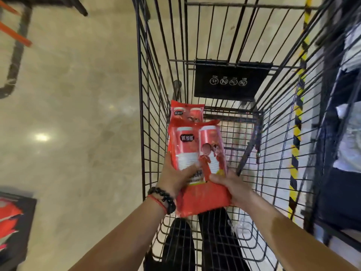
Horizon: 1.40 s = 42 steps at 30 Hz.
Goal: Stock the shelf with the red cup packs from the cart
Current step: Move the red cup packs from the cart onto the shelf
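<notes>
Both hands gripped one red cup pack (197,153) over the cart (273,133): left hand (175,178) curled round its side, right hand (228,184) pinching the lower edge. Step: lifting out. Next: carry to the shelf. A second pack (185,113) sat behind; possibly more, obscured.

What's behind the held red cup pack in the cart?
A second red cup pack, top part showing, lies behind the held pack; its lower part is covered. Both hands grip the front one.

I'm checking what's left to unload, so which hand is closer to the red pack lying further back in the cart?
Left. The left hand sits below the back pack on its side of the cart; the right hand is further across. Both grip the front pack.
</notes>
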Available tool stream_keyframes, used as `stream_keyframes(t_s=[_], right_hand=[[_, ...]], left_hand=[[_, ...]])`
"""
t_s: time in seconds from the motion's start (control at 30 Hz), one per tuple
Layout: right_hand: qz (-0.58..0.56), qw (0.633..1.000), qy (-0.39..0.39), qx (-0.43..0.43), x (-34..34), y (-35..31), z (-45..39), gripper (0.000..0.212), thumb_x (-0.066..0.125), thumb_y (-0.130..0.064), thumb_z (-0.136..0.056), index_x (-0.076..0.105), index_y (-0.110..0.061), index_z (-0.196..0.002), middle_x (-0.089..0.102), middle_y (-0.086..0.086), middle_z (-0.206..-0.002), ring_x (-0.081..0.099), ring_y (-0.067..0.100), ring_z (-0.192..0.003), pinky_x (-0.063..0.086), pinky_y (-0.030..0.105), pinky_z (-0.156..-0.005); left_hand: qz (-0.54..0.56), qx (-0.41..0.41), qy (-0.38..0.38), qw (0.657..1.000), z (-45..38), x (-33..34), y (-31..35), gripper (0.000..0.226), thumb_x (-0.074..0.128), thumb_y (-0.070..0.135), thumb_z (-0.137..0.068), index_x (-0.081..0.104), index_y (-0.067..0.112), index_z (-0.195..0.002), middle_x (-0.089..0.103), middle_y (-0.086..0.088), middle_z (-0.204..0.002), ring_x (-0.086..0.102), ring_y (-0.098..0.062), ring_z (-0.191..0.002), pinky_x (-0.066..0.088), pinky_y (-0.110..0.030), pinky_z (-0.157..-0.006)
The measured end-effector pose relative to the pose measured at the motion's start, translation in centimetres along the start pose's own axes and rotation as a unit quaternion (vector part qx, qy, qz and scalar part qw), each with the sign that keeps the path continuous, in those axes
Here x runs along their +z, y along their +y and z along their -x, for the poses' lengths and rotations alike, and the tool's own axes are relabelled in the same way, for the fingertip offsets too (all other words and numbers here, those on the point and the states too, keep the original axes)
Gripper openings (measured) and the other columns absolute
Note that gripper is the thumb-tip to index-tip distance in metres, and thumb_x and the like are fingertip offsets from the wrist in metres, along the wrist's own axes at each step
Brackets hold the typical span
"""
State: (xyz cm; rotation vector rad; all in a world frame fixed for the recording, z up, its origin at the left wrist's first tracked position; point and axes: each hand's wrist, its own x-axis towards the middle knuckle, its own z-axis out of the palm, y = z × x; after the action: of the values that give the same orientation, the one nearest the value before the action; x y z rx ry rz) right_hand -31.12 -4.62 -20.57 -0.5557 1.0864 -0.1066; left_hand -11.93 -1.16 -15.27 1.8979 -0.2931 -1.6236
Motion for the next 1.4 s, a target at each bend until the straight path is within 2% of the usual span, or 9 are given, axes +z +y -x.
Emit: stream_keyframes(t_s=[0.1,0.2,0.37,0.6,0.83,1.0,1.1,1.23,1.4], right_hand=[[-0.003,0.999,-0.046,-0.013,0.2,-1.1,-0.7,0.067,0.069,-0.068,-0.074,0.061,-0.030,-0.129,0.069,0.007,-0.126,0.067,0.026,-0.115,0.054,0.041,-0.095],[0.041,0.998,0.040,-0.007,-0.3,-1.7,-3.9,0.039,0.045,-0.053,-0.098,0.071,-0.026,-0.111,0.072,0.012,-0.111,0.066,0.028,-0.105,0.051,0.039,-0.090],[0.097,0.982,0.154,0.045,-0.8,-2.9,-11.2,0.015,0.061,-0.034,-0.091,0.068,-0.021,-0.088,0.070,0.009,-0.099,0.061,0.022,-0.084,0.046,0.032,-0.076],[0.111,0.977,0.168,0.067,1.2,-4.6,-17.5,0.061,0.071,-0.036,-0.089,0.043,-0.006,-0.134,0.057,0.005,-0.116,0.058,0.026,-0.111,0.044,0.029,-0.083],[0.103,0.974,0.180,0.090,1.1,-3.5,-19.2,0.064,0.084,-0.045,-0.072,0.052,-0.014,-0.118,0.067,0.004,-0.104,0.065,0.021,-0.080,0.050,0.031,-0.067],[0.114,0.970,0.198,0.080,-2.4,-3.3,-15.9,0.062,0.092,-0.037,-0.057,0.062,-0.017,-0.108,0.072,0.007,-0.101,0.071,0.025,-0.087,0.059,0.042,-0.084],[0.062,0.965,0.240,0.091,-5.3,-2.8,-12.2,0.054,0.091,-0.031,-0.065,0.054,-0.018,-0.101,0.065,0.002,-0.092,0.065,0.018,-0.079,0.053,0.030,-0.068],[-0.007,0.946,0.318,0.070,-10.8,2.2,-10.2,0.128,0.095,-0.060,-0.011,0.057,-0.013,-0.124,0.071,0.009,-0.116,0.070,0.026,-0.100,0.054,0.046,-0.097],[-0.021,0.938,0.343,0.049,-8.6,2.7,-3.7,0.075,0.096,-0.029,-0.054,0.060,-0.020,-0.119,0.074,0.005,-0.109,0.070,0.026,-0.096,0.055,0.050,-0.095]], left_hand=[[0.033,0.036,0.075,0.996,1.3,-0.5,0.5,0.067,0.087,0.015,-0.067,0.046,0.022,-0.119,0.065,-0.003,-0.108,0.069,-0.014,-0.087,0.056,-0.021,-0.063],[0.055,0.069,0.098,0.991,2.2,-0.7,-0.1,0.077,0.094,0.024,-0.055,0.052,0.014,-0.119,0.070,-0.007,-0.104,0.073,-0.018,-0.083,0.058,-0.023,-0.064],[0.022,0.035,0.112,0.993,3.9,-1.4,-2.8,0.071,0.091,0.026,-0.062,0.052,0.022,-0.122,0.071,-0.004,-0.105,0.074,-0.016,-0.085,0.061,-0.034,-0.073],[-0.001,-0.014,0.135,0.991,5.2,-1.4,-5.1,0.082,0.091,0.048,-0.045,0.054,0.034,-0.117,0.073,0.015,-0.094,0.073,-0.007,-0.082,0.059,-0.040,-0.081],[-0.005,-0.043,0.182,0.982,4.7,-0.7,-6.1,0.080,0.093,0.046,-0.046,0.052,0.035,-0.113,0.070,0.010,-0.095,0.071,-0.006,-0.078,0.059,-0.041,-0.079],[-0.011,-0.040,0.183,0.982,4.5,-0.6,-5.8,0.067,0.092,0.035,-0.060,0.052,0.032,-0.114,0.069,0.006,-0.098,0.071,-0.009,-0.081,0.058,-0.035,-0.074],[-0.029,-0.036,0.183,0.982,4.3,-0.8,-5.6,0.075,0.090,0.048,-0.050,0.053,0.033,-0.114,0.070,0.007,-0.098,0.071,-0.012,-0.084,0.059,-0.041,-0.079],[-0.050,-0.044,0.184,0.981,4.1,-1.0,-5.6,0.071,0.092,0.044,-0.053,0.053,0.035,-0.111,0.070,0.005,-0.098,0.072,-0.017,-0.084,0.058,-0.047,-0.082],[-0.043,-0.038,0.181,0.982,4.9,-0.8,-4.5,0.068,0.090,0.030,-0.063,0.049,0.027,-0.117,0.070,0.000,-0.101,0.072,-0.020,-0.083,0.059,-0.046,-0.080]])
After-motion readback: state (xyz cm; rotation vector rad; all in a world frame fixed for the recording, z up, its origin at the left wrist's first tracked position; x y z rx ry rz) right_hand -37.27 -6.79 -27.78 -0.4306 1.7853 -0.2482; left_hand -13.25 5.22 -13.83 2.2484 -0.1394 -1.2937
